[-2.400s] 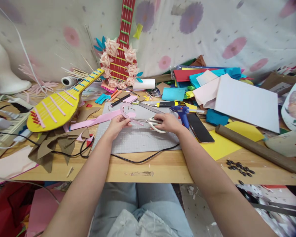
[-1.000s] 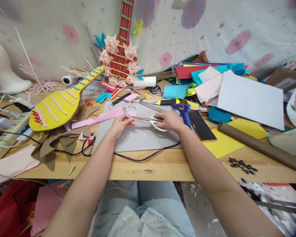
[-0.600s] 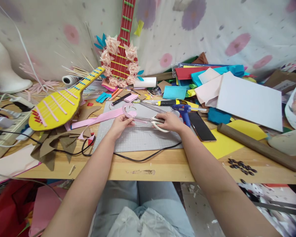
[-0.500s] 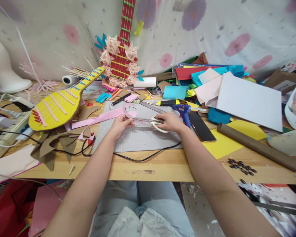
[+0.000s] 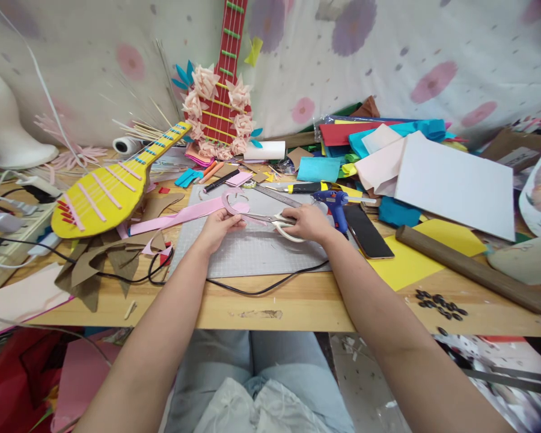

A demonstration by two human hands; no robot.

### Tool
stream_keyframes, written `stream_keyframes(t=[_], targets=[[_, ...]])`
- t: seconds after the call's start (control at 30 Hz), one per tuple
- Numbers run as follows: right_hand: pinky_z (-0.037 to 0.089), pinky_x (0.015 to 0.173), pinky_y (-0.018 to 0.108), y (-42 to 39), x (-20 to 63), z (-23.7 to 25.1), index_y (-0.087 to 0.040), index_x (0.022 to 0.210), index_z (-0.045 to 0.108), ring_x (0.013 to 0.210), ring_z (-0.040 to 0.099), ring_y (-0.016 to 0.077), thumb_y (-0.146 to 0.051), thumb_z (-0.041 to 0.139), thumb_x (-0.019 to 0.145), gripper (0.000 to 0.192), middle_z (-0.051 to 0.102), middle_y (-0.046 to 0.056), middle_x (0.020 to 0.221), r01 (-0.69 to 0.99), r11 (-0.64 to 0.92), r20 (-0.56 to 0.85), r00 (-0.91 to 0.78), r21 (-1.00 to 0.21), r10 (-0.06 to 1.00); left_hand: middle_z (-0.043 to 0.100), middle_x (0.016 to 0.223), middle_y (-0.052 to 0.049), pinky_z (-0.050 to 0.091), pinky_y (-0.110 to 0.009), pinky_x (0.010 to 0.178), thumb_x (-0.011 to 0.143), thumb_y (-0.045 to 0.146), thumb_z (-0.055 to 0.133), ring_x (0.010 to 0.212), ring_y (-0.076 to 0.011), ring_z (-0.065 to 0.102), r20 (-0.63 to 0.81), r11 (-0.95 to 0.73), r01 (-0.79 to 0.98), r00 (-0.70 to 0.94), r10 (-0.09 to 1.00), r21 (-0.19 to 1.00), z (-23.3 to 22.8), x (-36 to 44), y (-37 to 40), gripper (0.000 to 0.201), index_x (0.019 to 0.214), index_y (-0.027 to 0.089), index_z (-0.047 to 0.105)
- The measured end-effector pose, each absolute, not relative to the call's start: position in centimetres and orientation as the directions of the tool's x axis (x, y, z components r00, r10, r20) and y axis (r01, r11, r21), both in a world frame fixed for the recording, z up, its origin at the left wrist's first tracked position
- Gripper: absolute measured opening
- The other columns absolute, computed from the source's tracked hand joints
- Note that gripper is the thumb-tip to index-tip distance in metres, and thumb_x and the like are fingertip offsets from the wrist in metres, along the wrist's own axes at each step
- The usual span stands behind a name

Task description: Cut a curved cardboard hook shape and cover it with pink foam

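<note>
My right hand (image 5: 313,222) is closed round the white handles of a pair of scissors (image 5: 270,219), whose blades point left. My left hand (image 5: 220,227) pinches a curved strip of pink paper (image 5: 228,201), and the blades reach in at its edge close to my fingertips. Both hands are above a grey cutting mat (image 5: 252,258). On the mat's left side a longer pink paper band (image 5: 180,216) stretches out beyond its edge. A metal ruler (image 5: 275,195) and a blue glue gun (image 5: 338,207) rest just past my right hand.
To the left leans a yellow paper lute (image 5: 101,201); behind stands a red one with paper flowers (image 5: 225,111). A black phone (image 5: 368,233), yellow sheet (image 5: 401,264), brown tube (image 5: 473,270) and black beads (image 5: 439,304) lie right. A black cord (image 5: 261,293) crosses the front.
Hands, scissors and pink strip stay almost in place. The curved strip has shifted very slightly to the left, and the view has moved a touch.
</note>
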State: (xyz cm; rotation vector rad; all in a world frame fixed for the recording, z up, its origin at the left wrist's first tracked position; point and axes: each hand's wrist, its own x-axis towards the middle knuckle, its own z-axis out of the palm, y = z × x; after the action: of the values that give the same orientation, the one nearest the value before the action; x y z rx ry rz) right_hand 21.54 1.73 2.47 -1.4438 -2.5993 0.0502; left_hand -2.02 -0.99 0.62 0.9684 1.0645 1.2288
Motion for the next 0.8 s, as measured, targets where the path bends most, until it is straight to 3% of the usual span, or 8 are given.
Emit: stream_keyframes(t=[0.33,0.8], targets=[[0.024,0.054,0.024,1.81,21.75,2.27,-0.023,0.077,0.061,0.062,0.050,0.0134,-0.056,0.049,0.072,0.035,0.064,0.001,0.072,0.803,0.533,0.087,-0.531,-0.266,0.843,0.064,0.073,-0.001,0.051,-0.029,0.072,0.058,0.022,0.072,0.064,-0.0109,0.062,-0.078,0.092,-0.268,0.065,0.995,0.959,0.52,-2.06,-1.03,0.025,0.077,0.012,0.059],[0.029,0.058,0.024,1.65,22.03,2.69,-0.021,0.081,0.060,0.065,0.052,0.0138,-0.057,0.052,0.070,0.038,0.064,0.002,0.074,0.758,0.558,0.073,-0.570,-0.338,0.818,0.065,0.077,-0.003,0.050,-0.031,0.074,0.061,0.025,0.071,0.066,-0.0114,0.062,-0.067,0.094,-0.226,0.124,0.990,0.970,0.54,-1.85,-1.19,0.026,0.081,0.012,0.060]])
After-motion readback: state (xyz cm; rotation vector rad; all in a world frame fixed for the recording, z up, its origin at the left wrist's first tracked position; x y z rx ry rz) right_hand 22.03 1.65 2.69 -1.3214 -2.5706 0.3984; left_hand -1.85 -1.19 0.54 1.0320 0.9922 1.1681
